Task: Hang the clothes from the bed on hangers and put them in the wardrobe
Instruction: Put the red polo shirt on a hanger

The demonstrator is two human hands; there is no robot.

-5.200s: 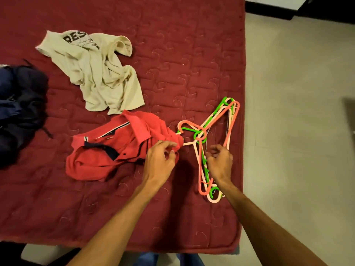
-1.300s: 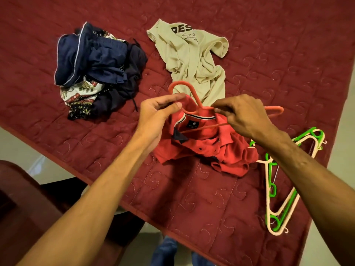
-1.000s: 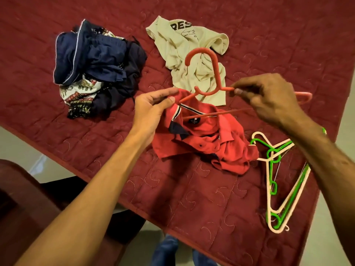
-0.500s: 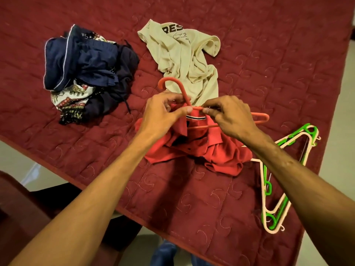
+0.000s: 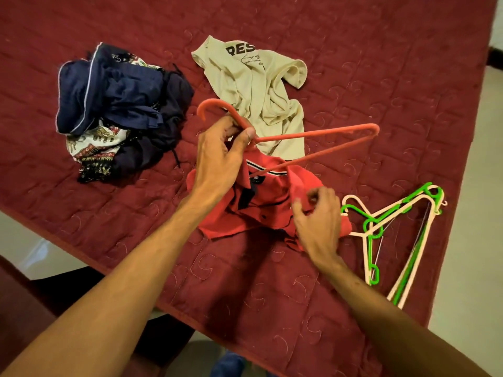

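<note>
1. Navy and patterned clothes [image 5: 119, 110] sit heaped at ten o'clock on the maroon quilted bed [image 5: 381, 63], untouched.
2. Left hand [image 5: 221, 156], centre frame, now holds the coral hanger [image 5: 313, 133] alone, pinching it at the neck below the hook; half a second ago both hands shared it.
3. Beige T-shirt [image 5: 261, 85] lies crumpled at twelve o'clock, under the raised hanger's arm.
4. Red polo shirt [image 5: 261, 202], collar up with dark placket and striped trim, lies bunched just below centre; one hanger end dips at its collar, so threading appears under way, not finished.
5. Right hand [image 5: 317, 221] has left the hanger and dropped to the polo's right side, fingers curled on the fabric; whether it grips is unclear.
6. Green and cream spare hangers [image 5: 392, 235] lie stacked at four o'clock near the bed edge.
</note>
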